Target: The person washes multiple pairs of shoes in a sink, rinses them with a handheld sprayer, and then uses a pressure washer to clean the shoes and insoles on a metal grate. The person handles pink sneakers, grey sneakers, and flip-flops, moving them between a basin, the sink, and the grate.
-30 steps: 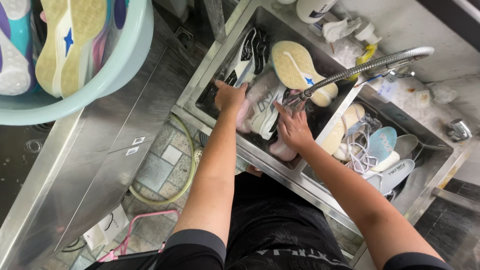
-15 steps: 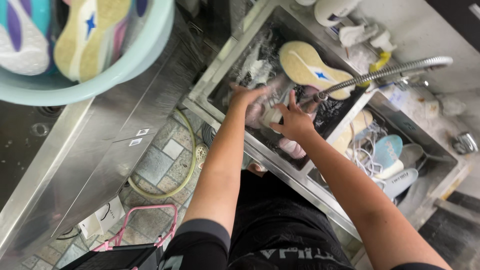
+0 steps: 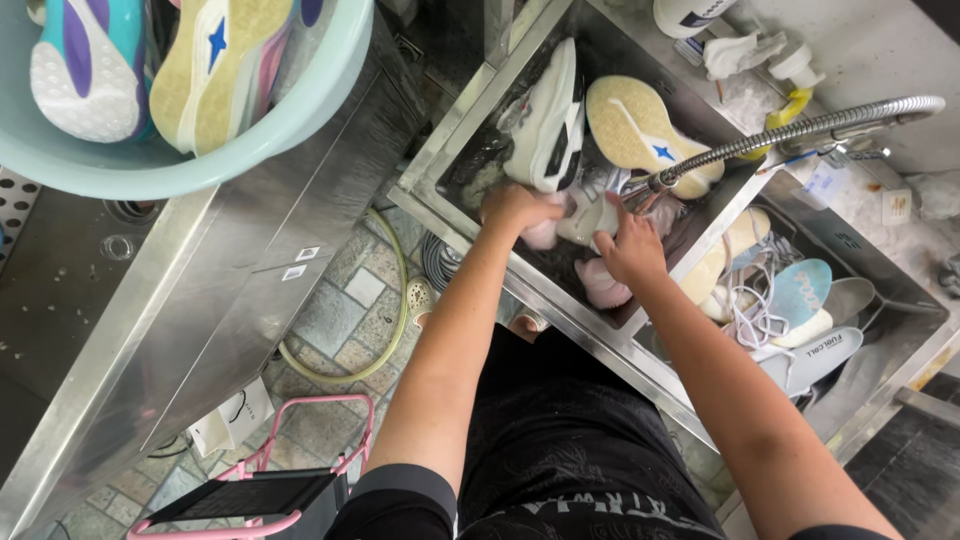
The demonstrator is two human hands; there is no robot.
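Well, from the head view I see my left hand (image 3: 515, 207) closed over the heel of a white shoe (image 3: 585, 215) in the steel sink (image 3: 440, 165), and my right hand (image 3: 632, 250) touching its other end under the hose nozzle (image 3: 655, 183); how far those fingers curl I cannot tell. A white bottle (image 3: 690, 14) is cut off at the top edge. Two small white labels (image 3: 300, 262) sit on the counter front. The shoe is mostly hidden.

Pale green basin (image 3: 300, 110) holding shoes; pink-framed stool (image 3: 250, 495); insoles (image 3: 800, 295) in side sink.
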